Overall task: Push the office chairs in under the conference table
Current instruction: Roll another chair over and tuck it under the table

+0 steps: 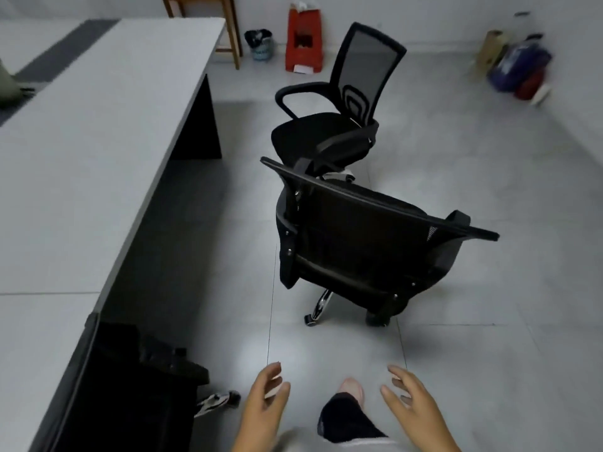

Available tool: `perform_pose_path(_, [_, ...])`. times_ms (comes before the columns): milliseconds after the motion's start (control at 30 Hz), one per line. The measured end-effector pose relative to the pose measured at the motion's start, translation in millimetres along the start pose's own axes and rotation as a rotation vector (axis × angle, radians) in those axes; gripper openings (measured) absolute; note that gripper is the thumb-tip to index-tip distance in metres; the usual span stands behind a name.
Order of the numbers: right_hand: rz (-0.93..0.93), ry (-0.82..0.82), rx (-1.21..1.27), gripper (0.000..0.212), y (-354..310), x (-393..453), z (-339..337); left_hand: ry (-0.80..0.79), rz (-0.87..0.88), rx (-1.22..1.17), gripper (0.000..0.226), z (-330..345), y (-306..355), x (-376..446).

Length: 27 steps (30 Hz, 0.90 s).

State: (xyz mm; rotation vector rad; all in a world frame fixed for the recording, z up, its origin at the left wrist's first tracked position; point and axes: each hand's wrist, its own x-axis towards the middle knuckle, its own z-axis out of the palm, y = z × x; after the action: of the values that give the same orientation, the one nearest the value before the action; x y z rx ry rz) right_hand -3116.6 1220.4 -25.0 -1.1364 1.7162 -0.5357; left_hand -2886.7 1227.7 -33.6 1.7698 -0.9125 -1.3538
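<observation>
The grey conference table (81,151) runs along the left side. Two black mesh office chairs stand out on the tiled floor to its right. The nearer chair (362,243) shows its backrest to me; the farther chair (342,122) stands behind it with its seat turned toward the table. A third black chair (137,380) sits tucked under the table at the bottom left. My left hand (264,402) and my right hand (414,406) hover at the bottom of the view with fingers loosely spread, holding nothing, well short of the nearer chair.
Against the far wall stand a red plastic stool (303,44), a small blue bin (261,44) and a wooden chair's legs (228,31). Bags (518,66) lie at the back right. My foot (349,409) is on the floor between my hands.
</observation>
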Motion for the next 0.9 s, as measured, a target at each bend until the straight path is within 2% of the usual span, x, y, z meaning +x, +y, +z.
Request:
perform_pose_path(200, [-0.215,0.107,0.081,0.041,-49.2,68.9,-59.2,0.003,0.266,0.055,0.033,42.8,88.9,66.4])
perform_pose_path(300, [-0.295,0.144,0.047,0.038,-64.8,81.5,-77.4,0.005,0.304,0.06,0.035,59.9,107.6,76.5])
perform_pose_path(367, [-0.447,0.297,-0.045,0.03,-80.4,81.7,-89.2,0.042,0.318,0.066,0.039,67.3,116.0,77.4])
perform_pose_path(400, [-0.563,0.419,-0.095,0.035,-92.6,81.2,-95.8,0.076,0.345,0.092,0.04,69.0,123.1,79.6])
perform_pose_path(433, [-0.707,0.543,-0.149,0.041,-102.1,83.1,-101.9,0.118,0.392,0.133,0.043,69.7,133.9,83.3])
perform_pose_path(500, [-0.941,0.708,-0.273,0.038,-120.8,95.8,-113.0,0.213,0.558,0.224,0.04,68.1,166.1,93.5])
perform_pose_path(567, [-0.925,0.781,-0.433,0.033,-141.2,114.3,-118.2,0.274,0.76,0.344,0.032,64.3,202.4,109.0])
perform_pose_path(633, [-0.75,0.79,-0.645,0.039,-154.4,131.8,-117.7,0.266,0.914,0.525,0.05,63.9,236.0,129.0])
perform_pose_path(700, [-0.689,0.815,-0.793,0.04,-154.6,147.8,-118.0,0.131,0.986,0.776,0.058,68.2,261.1,148.1])
perform_pose_path(800, [-0.743,0.923,-0.83,0.05,-143.2,167.7,-127.5,-0.076,1.092,1.17,0.07,80.1,281.9,172.2])
perform_pose_path(900, [-0.821,0.993,-0.804,0.066,-132.2,181.9,-149.7,-0.163,1.151,1.306,0.061,98.1,286.2,183.8])
